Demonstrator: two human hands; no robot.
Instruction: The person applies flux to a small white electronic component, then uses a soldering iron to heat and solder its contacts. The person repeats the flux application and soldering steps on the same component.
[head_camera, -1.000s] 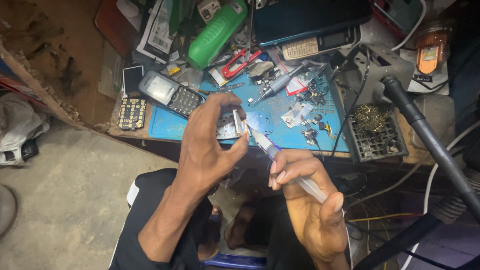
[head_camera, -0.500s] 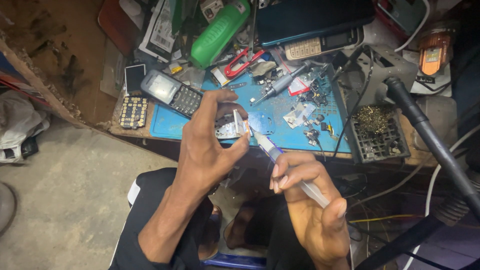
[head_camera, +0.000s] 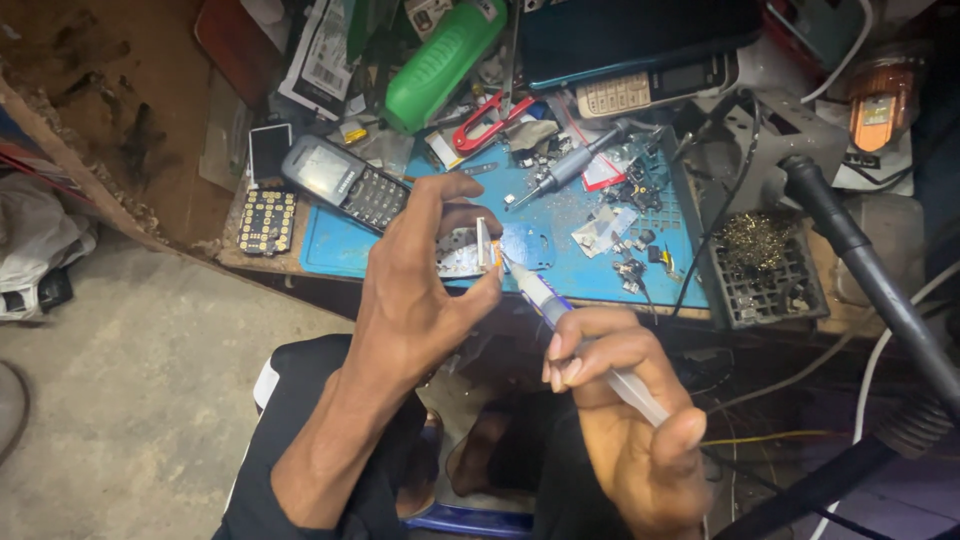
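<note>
Two hands work close together above the person's lap. The right hand (head_camera: 625, 420), nearest the camera, is closed around a slim pen-like tool (head_camera: 580, 335), whose tip touches the small part (head_camera: 487, 245) that the left hand (head_camera: 420, 290) pinches upright between thumb and fingers. That part, a thin pale piece with an orange edge, is held in the air just in front of the surface's near edge, not resting on anything.

Judging by the contact, the work on the part looks to be under way and not finished: the tool is applied and the part is not set down.

Beyond the hands lies a blue mat (head_camera: 560, 250) on the surface, strewn with tiny loose components and a screwdriver (head_camera: 565, 168). A grey keypad phone (head_camera: 345, 182) lies at the mat's left corner, with a separate keypad (head_camera: 265, 222) beside it. Farther back sit a green bottle (head_camera: 440, 65), red-handled pliers (head_camera: 490, 122) and a dark tray of brass wool (head_camera: 765, 262).
</note>
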